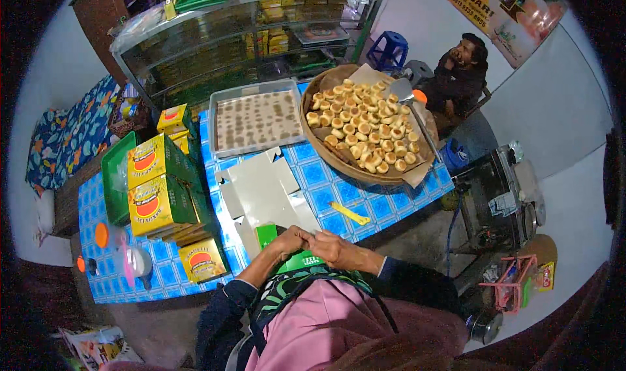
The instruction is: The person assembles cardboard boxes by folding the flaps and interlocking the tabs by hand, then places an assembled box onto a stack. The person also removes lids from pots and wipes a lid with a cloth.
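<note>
An unfolded carton lies on the blue checked tablecloth in front of me, its pale inner side up. Green outer panels show at its near end. There my left hand and my right hand meet, fingers curled and pressed together on the folded part of the carton. The fingertips are partly hidden, so the exact fold between them cannot be made out. To the right of the carton lies a yellow cutter knife. Beyond it, a round woven tray holds many small browned round pastries.
A shallow plastic tray lined with spotted paper stands behind the carton. Stacked yellow-green boxes and a green tray are at left. A spatula lies on the pastries. A seated person is beyond; a glass display case stands behind.
</note>
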Tool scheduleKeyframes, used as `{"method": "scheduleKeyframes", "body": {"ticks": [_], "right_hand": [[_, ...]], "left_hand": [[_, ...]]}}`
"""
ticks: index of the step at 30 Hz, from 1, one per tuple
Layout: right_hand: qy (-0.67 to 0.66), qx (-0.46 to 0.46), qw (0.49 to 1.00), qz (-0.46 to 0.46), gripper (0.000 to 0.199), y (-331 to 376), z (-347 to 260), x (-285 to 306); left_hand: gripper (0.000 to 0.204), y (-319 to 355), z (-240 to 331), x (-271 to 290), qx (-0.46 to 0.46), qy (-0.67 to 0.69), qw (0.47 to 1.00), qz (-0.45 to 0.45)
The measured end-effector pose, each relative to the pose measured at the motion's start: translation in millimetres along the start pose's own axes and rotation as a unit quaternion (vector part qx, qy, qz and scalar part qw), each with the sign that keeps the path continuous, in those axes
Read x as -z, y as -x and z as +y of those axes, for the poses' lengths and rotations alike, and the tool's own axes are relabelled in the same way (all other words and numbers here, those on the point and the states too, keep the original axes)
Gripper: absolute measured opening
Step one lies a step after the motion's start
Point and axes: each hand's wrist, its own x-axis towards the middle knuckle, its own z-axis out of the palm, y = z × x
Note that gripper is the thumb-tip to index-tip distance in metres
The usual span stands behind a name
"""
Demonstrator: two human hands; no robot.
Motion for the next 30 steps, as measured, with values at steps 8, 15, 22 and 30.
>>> {"method": "scheduleKeyframes", "body": {"ticks": [8,15,22,30], "right_hand": [[0.041,0.047,0.997,0.044,0.014,6.9,-4.5,-18.4],[0.027,-0.009,0.997,0.075,0.012,18.5,-4.1,-34.0],[0.012,-0.067,0.996,0.063,0.013,13.0,-18.4,-22.1],[0.075,-0.031,0.995,0.057,0.012,13.9,-13.8,-20.8]], "left_hand": [[0.025,1.6,-0.5,-3.3,0.026,-0.071,0.997,-0.008],[0.026,-2.1,-10.7,-1.5,0.051,0.002,0.998,0.039],[0.025,-1.9,-20.3,-3.0,0.054,0.019,0.998,0.038],[0.018,-8.1,-25.7,-1.8,0.043,0.079,0.995,0.030]]}}
